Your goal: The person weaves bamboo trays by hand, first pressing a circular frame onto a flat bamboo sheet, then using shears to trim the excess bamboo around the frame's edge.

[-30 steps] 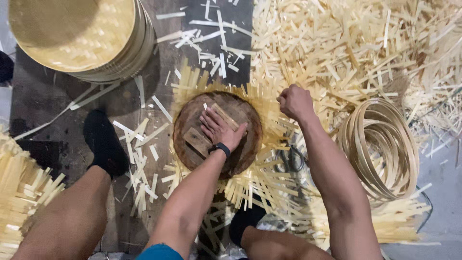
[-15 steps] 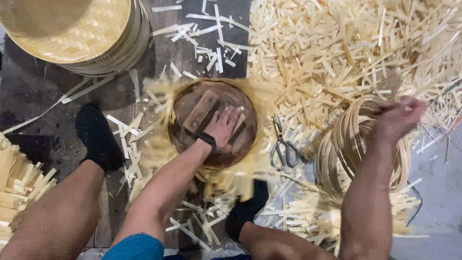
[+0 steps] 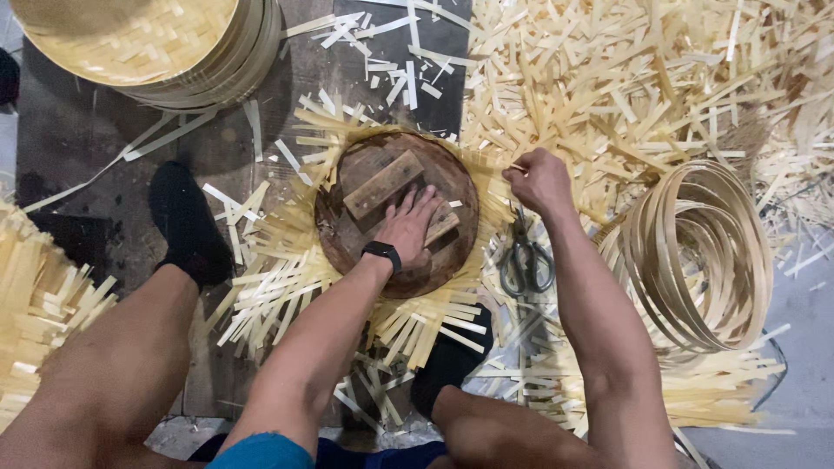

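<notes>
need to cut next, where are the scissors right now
In the head view, the dark metal scissors lie on the bamboo strips just right of the round wooden block, below the right hand.

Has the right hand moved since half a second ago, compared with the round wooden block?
Yes. The right hand came back left from over the bamboo hoops to the edge of the round wooden block.

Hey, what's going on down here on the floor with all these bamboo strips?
A seated person presses the left hand on a round wooden disc that lies over a woven bamboo mat with loose strip ends. The right hand pinches a strip at the mat's edge. Scissors and a stack of bamboo hoops lie nearby.
</notes>
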